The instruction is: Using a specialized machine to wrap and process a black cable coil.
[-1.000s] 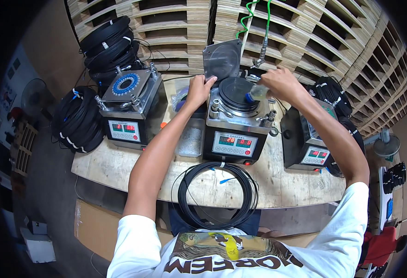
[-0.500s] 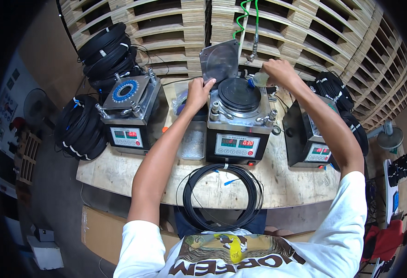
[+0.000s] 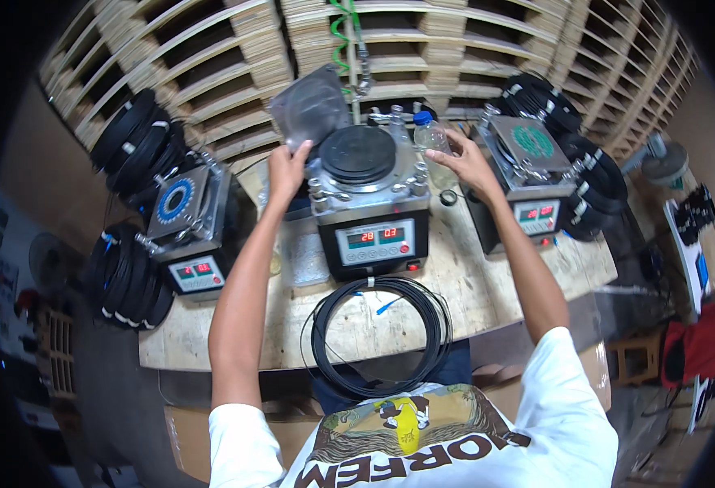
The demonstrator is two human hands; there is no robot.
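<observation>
A square grey metal plate point(image 3: 312, 106) with rounded corners tilts upward behind the middle machine. Its lower edge is pinched between the thumb and fingers of my left hand point(image 3: 289, 171). The middle polishing machine point(image 3: 371, 207) carries a round black disc point(image 3: 358, 153) on its top, uncovered, with clamps at the corners. At the machine's right side stands a clear bottle point(image 3: 433, 145) with a blue cap, upright. My right hand point(image 3: 467, 165) is closed around the bottle's right side, thumb toward me. The bottle's lower part is partly hidden by that hand.
Similar machines stand at left point(image 3: 185, 224) and right point(image 3: 528, 183), each topped with a plate bearing a ring of connectors. A coiled black cable point(image 3: 318, 333) lies at the wooden table's point(image 3: 496, 305) front edge. Black cable coils point(image 3: 133, 276) flank both sides. Wooden pallets point(image 3: 471, 49) rise behind.
My right hand has brought the bottle from tilted over the black disc to upright beside the machine. My left hand still holds the plate. The view has swung to the right.
</observation>
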